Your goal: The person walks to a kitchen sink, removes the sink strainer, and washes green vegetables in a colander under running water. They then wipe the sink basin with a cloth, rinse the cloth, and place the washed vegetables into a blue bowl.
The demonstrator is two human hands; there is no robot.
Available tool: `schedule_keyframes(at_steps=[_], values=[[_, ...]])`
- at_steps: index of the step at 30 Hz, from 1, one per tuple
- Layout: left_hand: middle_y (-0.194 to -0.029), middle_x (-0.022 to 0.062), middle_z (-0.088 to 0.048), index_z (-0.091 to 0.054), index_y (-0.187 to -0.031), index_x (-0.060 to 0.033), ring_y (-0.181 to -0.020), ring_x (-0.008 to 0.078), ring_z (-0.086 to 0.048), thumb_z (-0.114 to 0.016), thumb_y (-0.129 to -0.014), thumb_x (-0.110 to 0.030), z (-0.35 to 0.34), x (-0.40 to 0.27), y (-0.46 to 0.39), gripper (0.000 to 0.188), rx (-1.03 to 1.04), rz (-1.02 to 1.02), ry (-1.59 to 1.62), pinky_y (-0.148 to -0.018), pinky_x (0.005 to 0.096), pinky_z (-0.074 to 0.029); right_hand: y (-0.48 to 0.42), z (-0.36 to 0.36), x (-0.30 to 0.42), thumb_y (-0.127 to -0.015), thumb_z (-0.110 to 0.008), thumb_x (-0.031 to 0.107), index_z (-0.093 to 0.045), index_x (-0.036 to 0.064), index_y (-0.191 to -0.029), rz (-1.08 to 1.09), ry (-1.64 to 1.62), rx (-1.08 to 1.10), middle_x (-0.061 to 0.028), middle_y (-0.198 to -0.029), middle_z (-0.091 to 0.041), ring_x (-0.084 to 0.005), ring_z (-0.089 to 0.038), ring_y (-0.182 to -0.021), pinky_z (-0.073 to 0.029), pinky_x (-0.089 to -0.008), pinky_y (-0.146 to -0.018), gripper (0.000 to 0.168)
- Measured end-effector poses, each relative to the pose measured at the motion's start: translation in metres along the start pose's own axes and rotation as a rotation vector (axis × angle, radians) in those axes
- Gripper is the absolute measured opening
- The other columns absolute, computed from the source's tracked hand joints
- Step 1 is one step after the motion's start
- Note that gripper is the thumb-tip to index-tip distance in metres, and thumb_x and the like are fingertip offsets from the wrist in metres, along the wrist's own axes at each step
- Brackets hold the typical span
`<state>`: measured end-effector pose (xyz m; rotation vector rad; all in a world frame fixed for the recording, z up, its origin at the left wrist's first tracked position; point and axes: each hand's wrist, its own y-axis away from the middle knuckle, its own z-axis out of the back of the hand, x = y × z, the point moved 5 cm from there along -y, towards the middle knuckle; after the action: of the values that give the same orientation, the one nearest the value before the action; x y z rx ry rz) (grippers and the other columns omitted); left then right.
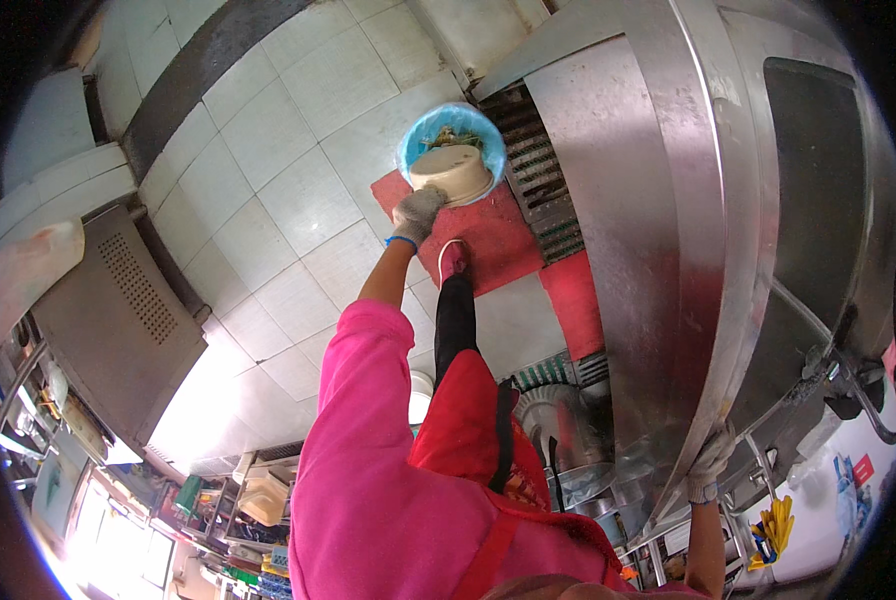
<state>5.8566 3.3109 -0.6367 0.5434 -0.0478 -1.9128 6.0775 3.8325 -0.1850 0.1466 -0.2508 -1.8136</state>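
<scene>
My left hand (420, 212), in a knitted work glove with a blue cuff edge, grips the rim of a beige plastic basin (455, 172). The basin is tipped over a bin with a light blue liner (416, 139); greenish scraps (448, 138) lie in the bin behind it. The bin stands on the floor at a red mat (493, 240). Lower right, my right hand (712, 455), also gloved, rests on the edge of a stainless steel sink counter (729, 360); its fingers are partly hidden.
A slotted floor drain (542, 165) runs between the mat and the steel counter. A large metal pot (560, 420) and a white bucket (419, 397) stand near my legs. A perforated steel cabinet (118, 300) is at left. Yellow gloves (773, 529) hang lower right.
</scene>
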Motion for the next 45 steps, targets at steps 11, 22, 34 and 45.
schedule_keyframes(at_steps=[11, 22, 34, 45], values=[[-0.091, 0.0129, -0.06, -0.057, -0.099, -0.0076, -0.08, 0.0285, -0.06, -0.065, -0.074, -0.019, 0.04, 0.021, 0.021, 0.029, -0.293, 0.478, 0.416, -0.07, 0.0397, -0.047, -0.018, -0.002, 0.022, -0.095, -0.027, 0.042, -0.042, -0.003, -0.125, -0.165, -0.161, 0.124, -0.0184, -0.13, -0.041, -0.0287, -0.048, -0.108, -0.037, -0.0384, -0.096, 0.056], [-0.073, 0.0046, -0.056, -0.052, -0.087, -0.0047, -0.051, 0.0126, -0.051, -0.054, -0.074, -0.003, 0.173, -0.005, 0.079, 0.014, -0.834, 0.903, 1.849, -0.045, 0.0233, -0.043, -0.037, 0.014, 0.071, -0.088, -0.043, 0.021, -0.061, -0.005, -0.101, -0.017, -0.203, -0.081, -0.0237, -0.095, -0.062, -0.0357, -0.057, -0.094, -0.043, -0.0396, -0.085, 0.035], [-0.066, 0.0017, -0.054, -0.051, -0.083, -0.0037, -0.05, 0.0082, -0.05, -0.065, -0.074, -0.012, 0.56, -0.115, 0.06, 0.018, -0.993, 0.126, 1.458, -0.046, 0.0205, -0.04, -0.043, 0.049, 0.101, -0.082, -0.052, 0.018, -0.066, 0.004, -0.087, 0.163, -0.185, -0.295, -0.0154, -0.086, -0.065, -0.0342, -0.06, -0.081, -0.046, -0.0408, -0.077, 0.02], [-0.08, 0.0056, -0.059, -0.057, -0.097, 0.0023, -0.062, 0.0091, -0.056, -0.061, -0.083, -0.019, 0.572, -0.307, -0.078, 0.026, -0.223, -0.149, 1.355, -0.051, 0.0173, -0.046, -0.046, 0.073, 0.11, -0.088, -0.045, 0.031, -0.062, 0.011, -0.089, -0.003, -0.28, -0.02, -0.0135, -0.088, -0.063, -0.0335, -0.059, -0.084, -0.046, -0.0424, -0.075, 0.026]])
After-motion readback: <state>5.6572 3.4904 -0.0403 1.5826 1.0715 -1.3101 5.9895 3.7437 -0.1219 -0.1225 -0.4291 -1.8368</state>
